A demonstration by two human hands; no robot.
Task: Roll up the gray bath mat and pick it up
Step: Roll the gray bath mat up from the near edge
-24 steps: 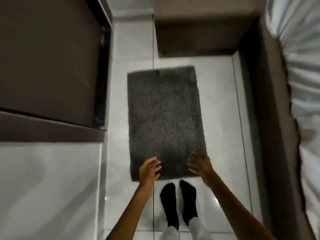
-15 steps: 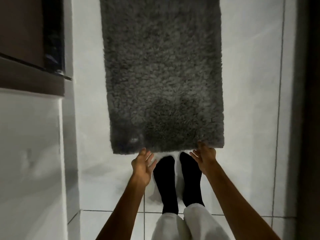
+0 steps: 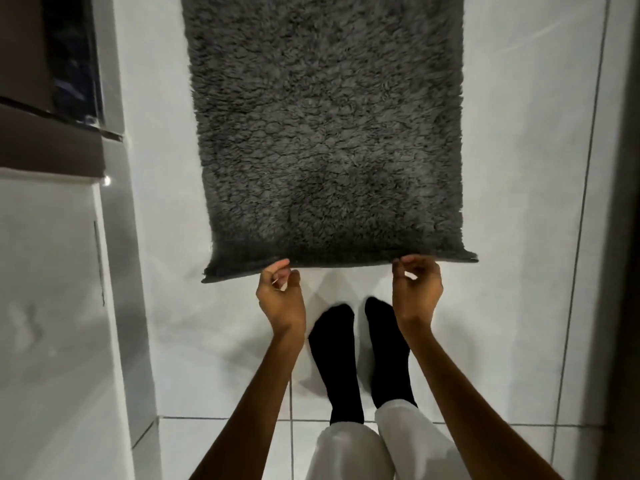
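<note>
From the head camera, the gray bath mat point(image 3: 329, 133) lies flat and unrolled on the white tiled floor point(image 3: 519, 237), running away from the person. The left hand point(image 3: 281, 299) and right hand point(image 3: 417, 289) each pinch its near edge, which is raised slightly off the tiles. Two feet in black socks point(image 3: 360, 351) stand just behind the hands.
</note>
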